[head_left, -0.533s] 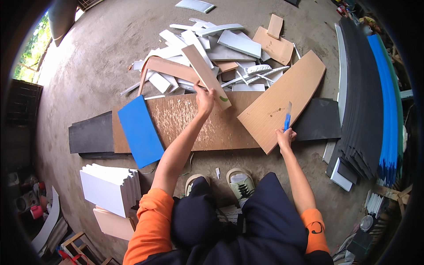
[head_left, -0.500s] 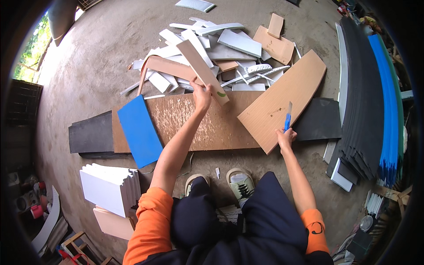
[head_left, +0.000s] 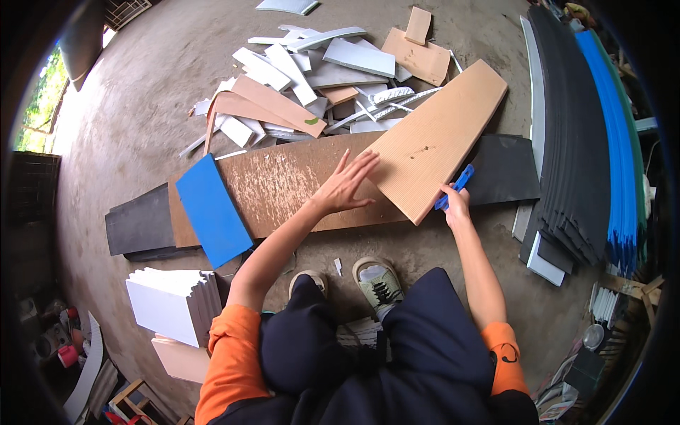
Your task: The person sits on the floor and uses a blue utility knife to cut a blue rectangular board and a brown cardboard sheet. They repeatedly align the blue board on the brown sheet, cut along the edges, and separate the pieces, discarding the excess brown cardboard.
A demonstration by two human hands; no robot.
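Change first: half a second back the left hand (head_left: pixel 348 185) was stretched out toward the scrap pile (head_left: pixel 312 78) at about 12 o'clock, fingers at a narrow strip there. Now it has come back and lies flat, fingers spread wide and gripping nothing, on the near edge of the tan board (head_left: pixel 435 138), where that board overlaps the long brown plank (head_left: pixel 283 188). The strip appears to have been let go among the offcuts, and the hand now looks to be steadying the board, which reads as settling it for work with the knife.

The right hand (head_left: pixel 457 207) is closed around a blue utility knife (head_left: pixel 453 188), held at the board's lower right edge, at about 4 o'clock from the left hand.

The tan board lies slantwise over the plank and a dark sheet (head_left: pixel 506 170). Its long axis runs from roughly 7 o'clock to 1 o'clock, narrow end toward the pile, broad cut corner toward the person's shoes (head_left: pixel 375 283). A blue panel (head_left: pixel 212 209) rests on the plank at 9 o'clock.
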